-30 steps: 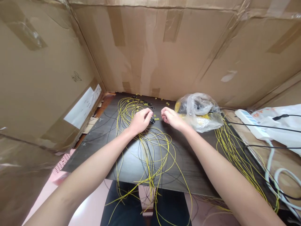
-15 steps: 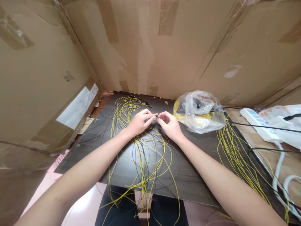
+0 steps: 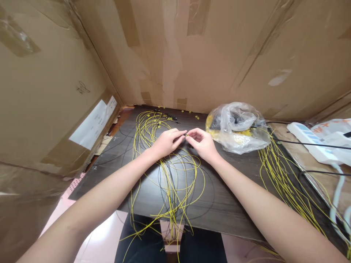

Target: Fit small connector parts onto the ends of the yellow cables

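The left hand point(image 3: 167, 142) and right hand point(image 3: 203, 143), apart a second ago, have drawn together. Both now pinch narrowly on one small yellow piece point(image 3: 186, 134), held just above the surface point(image 3: 233, 204), so the work is now shared between them. The piece is too tiny to make out its shape. Yellow wires point(image 3: 170, 175) loop at 6 o'clock, and a plastic bag point(image 3: 238, 124) lies at 3 o'clock.

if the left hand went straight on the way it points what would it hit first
Likely the right hand: the left hand points straight at its fingertips, with a small piece pinched between them; depth looks level, though unsure.
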Demonstrator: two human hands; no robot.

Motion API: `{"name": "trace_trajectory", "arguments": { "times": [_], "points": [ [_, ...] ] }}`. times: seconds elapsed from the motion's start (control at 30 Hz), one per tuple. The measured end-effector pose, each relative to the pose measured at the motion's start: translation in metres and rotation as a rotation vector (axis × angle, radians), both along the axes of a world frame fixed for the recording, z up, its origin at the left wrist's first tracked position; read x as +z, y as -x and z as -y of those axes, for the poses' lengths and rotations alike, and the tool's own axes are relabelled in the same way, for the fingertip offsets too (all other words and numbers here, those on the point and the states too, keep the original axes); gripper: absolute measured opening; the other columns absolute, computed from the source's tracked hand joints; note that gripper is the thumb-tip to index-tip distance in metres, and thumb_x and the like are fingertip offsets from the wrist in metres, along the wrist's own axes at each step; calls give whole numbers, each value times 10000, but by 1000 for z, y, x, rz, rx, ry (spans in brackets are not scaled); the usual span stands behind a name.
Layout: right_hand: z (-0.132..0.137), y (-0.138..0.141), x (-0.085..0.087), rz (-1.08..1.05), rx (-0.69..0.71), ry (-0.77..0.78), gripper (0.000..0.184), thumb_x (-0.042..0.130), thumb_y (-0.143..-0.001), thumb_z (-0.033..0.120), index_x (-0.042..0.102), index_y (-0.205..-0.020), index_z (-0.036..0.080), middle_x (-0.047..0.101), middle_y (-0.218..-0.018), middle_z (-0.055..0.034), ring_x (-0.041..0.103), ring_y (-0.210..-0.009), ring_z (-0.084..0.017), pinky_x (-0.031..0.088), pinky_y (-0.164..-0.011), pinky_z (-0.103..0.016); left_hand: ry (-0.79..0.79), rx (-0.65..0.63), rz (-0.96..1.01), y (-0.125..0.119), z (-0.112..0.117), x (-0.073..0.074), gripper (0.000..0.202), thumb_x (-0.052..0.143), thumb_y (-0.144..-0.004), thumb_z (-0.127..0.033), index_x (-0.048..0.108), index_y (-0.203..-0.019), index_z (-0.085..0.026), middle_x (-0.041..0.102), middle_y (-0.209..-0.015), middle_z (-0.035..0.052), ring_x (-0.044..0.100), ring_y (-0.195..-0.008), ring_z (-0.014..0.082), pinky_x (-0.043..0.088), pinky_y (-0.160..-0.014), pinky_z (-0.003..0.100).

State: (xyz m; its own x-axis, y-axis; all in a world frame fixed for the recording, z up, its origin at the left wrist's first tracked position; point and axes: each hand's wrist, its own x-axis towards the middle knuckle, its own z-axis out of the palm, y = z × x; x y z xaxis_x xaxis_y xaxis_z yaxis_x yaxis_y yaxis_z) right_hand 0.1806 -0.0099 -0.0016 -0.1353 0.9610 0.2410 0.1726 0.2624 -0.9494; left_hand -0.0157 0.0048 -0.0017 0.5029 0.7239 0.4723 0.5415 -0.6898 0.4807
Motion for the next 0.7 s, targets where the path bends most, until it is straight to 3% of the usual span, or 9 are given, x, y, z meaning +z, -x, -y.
{"name": "trace_trajectory", "arguments": {
  "times": [0.17, 0.43, 0.7],
  "points": [
    [1, 0, 2, -32, 37, 6, 247, 745, -753, 417, 646, -858, 217, 684, -786, -27, 625, -717, -183, 535, -675, -330, 63, -21, 46, -4, 4, 1, 302, 578, -1011, -204, 732, -1269, -175, 791, -1072, 101, 730, -886, 200, 586, -874, 361],
    [-4, -3, -1, -76, -20, -16, 162, 668, -683, 299, 583, -793, 215, 592, -711, 22, 498, -562, -117, 402, -533, -266, 91, 40, 136, -5, 6, 0, 268, 620, -998, -216, 714, -1243, -164, 794, -953, 57, 724, -786, 164, 590, -811, 316],
    [-3, -1, -2, -86, -30, 9, 179, 675, -752, 348, 649, -855, 205, 662, -768, -14, 555, -586, -133, 476, -547, -279, 81, 70, 156, -6, 5, 0, 206, 635, -992, -228, 741, -1164, -186, 790, -895, 29, 725, -770, 162, 574, -764, 294]
  ]
}}
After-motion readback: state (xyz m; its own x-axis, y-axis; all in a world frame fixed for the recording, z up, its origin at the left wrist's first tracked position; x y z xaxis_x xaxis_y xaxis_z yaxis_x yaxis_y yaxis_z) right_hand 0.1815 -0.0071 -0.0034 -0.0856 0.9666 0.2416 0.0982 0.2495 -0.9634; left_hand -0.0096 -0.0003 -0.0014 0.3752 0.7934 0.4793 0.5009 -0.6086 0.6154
